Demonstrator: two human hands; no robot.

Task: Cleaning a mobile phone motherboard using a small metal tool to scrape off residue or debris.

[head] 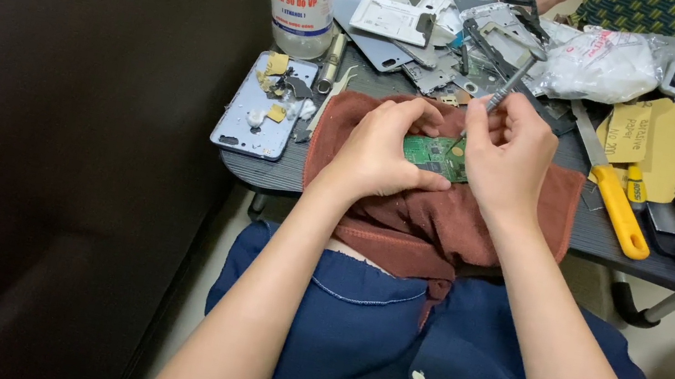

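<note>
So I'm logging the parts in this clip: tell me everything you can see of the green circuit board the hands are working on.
The green circuit board is small, flat and roughly rectangular, with fine pale traces and tiny components too small to make out. It lies flat on a reddish-brown towel at the table's near edge. The left hand pins its left side with fingers and thumb, hiding part of it. The right hand covers its right end and holds a slim metal tool tilted down to the board's upper right area.
</note>
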